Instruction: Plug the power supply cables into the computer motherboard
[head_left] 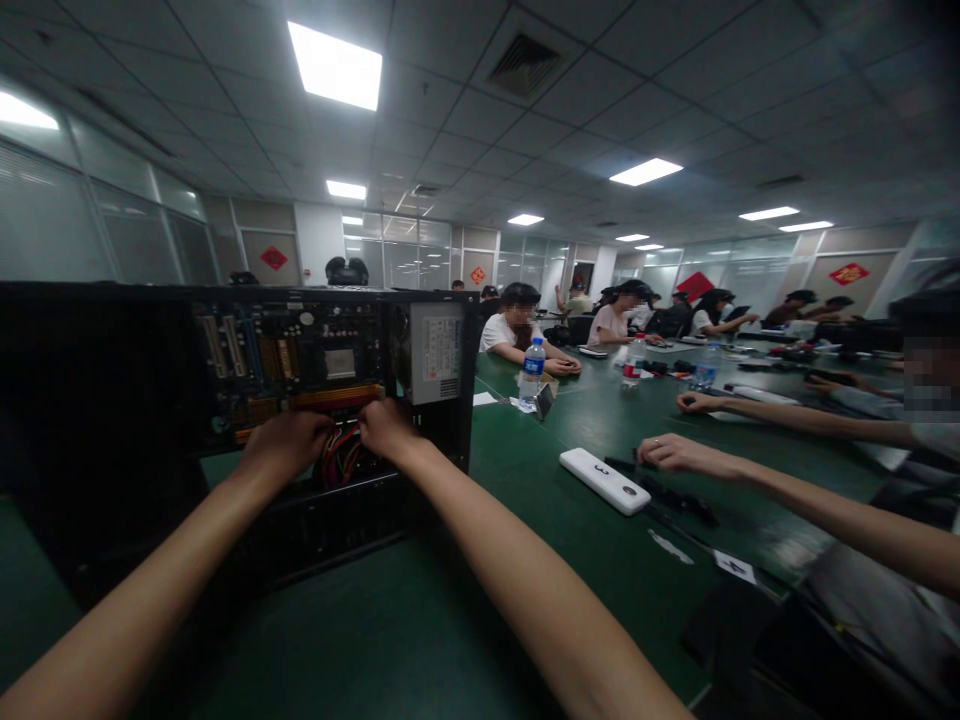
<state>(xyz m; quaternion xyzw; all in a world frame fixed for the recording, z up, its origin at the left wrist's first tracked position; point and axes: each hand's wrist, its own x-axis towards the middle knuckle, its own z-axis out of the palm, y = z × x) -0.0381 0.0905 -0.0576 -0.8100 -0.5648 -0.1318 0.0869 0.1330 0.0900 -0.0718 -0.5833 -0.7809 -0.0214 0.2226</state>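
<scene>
An open black computer case [315, 540] stands in front of me, its side panel off. Inside it show a motherboard [341, 363] with slots and, at the upper right, a power supply [439, 350] with a label. Red, yellow and black power cables [341, 458] bunch up in the lower part of the case. My left hand [289, 440] is closed at the left side of these cables, fingertips on them. From the right, my right hand [386, 428] pinches at the top of the same bundle. Blur and shadow hide the exact fingertip contact.
On the green table [510, 580] to the right lie a white power bank [604, 481] marked 3, black cables and a number tag [733, 567]. Beyond stands a water bottle [532, 375]. A neighbour's hand [686, 455] reaches in from the right; several people sit farther back.
</scene>
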